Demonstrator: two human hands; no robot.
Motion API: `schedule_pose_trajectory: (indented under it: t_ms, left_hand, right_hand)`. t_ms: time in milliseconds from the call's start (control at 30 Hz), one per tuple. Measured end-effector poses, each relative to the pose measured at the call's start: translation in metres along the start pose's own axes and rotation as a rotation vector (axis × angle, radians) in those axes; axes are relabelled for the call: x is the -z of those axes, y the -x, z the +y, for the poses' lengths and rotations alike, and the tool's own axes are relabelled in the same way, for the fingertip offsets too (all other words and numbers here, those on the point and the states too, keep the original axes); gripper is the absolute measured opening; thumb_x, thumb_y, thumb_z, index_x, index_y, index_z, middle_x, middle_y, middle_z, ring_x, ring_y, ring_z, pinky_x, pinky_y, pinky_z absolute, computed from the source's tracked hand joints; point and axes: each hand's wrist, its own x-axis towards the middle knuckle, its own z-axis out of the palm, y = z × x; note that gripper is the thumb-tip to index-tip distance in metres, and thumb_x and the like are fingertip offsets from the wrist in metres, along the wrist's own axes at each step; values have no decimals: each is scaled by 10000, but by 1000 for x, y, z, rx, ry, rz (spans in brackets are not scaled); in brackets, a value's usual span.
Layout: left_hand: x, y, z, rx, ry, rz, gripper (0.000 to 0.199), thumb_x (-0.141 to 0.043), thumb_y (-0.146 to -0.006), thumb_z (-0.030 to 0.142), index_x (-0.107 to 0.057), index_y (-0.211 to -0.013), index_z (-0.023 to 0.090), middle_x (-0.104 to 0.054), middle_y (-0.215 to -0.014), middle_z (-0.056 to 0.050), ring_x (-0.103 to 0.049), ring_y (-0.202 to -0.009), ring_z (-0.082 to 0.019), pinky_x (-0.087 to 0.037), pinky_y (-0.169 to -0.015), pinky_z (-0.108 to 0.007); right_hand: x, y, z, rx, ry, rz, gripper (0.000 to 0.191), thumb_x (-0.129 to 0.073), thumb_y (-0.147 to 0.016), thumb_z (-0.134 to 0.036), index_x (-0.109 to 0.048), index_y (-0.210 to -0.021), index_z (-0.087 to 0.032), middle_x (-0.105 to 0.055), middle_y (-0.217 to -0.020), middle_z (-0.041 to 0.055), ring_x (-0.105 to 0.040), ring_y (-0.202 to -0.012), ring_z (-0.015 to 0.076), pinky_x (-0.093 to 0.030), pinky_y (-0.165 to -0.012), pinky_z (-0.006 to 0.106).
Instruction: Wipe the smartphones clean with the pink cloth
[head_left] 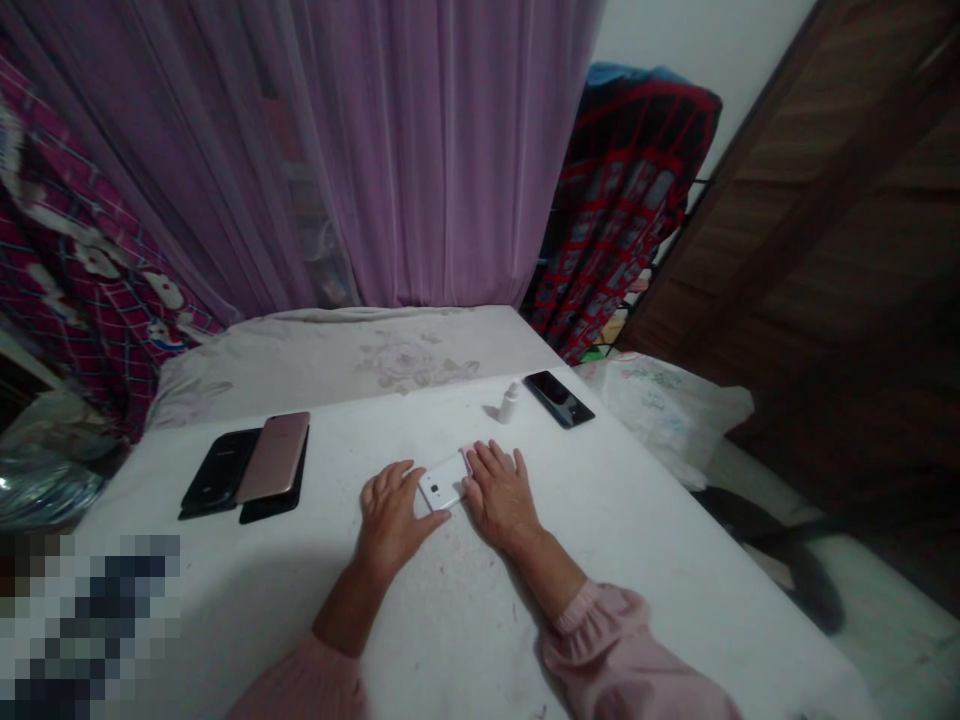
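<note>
White phone (445, 483) lies between the left hand (391, 512), thumb and fingers gripping its end, and the flattened right hand (501, 492).

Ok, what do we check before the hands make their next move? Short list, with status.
1. White phone back up: ok, its camera shows.
2. Left hand on the phone: ok, fingers and thumb at its left end.
3. Right hand contact: cannot tell; its palm side is hidden over the right end.
4. Small bottle upright, apart from both hands: ok.
5. Dark phone beyond the right hand, untouched: ok.
6. Phones at left kept separate: not ok, the rose-gold one lies on top of a dark one.
</note>
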Motion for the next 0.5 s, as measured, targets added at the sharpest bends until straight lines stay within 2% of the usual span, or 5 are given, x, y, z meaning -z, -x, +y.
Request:
schedule_pose_trajectory:
  t_ms: [167,267,367,500]
  left_hand:
    - [-4,-2,-2,-7,40,25,485,-739,-728,327,-611,-1187,241,-583,-1303,-83,-482,-1235,-275,-293,-1068,-457]
    - [-3,-3,-3,5,60,25,479,-730,-722,300,-611,-1184,262,-588,-1292,-68,-486,-1231,-266,-296,-1068,-445]
    - [-2,-3,-3,7,75,23,474,-736,-721,365,-617,-1172,276,-587,-1290,-61,-488,-1223,-271,-291,-1069,-448]
    - [-1,-4,-3,20,89,-12,510,-758,-695,378,-618,-1173,270,-574,-1304,-64,-481,-1227,-285,-281,-1073,-457]
  right_hand:
    - [1,2,-22,183,-85,-97,487,-327,-993,-371,-377,-1446,-201,-405,-1488,89,-291,-1403,254,-115,-1140,560]
    - [4,3,-25,235,-105,-121,486,-337,-991,-419,-388,-1439,-239,-412,-1487,65,-277,-1409,258,-93,-1142,574]
    - [8,2,-12,199,-55,-105,456,-352,-988,-413,-416,-1420,-283,-441,-1469,44,-267,-1411,272,-75,-1131,604]
    - [8,1,12,32,57,-29,433,-360,-985,-353,-443,-1405,-288,-469,-1448,52,-275,-1402,302,-88,-1113,629]
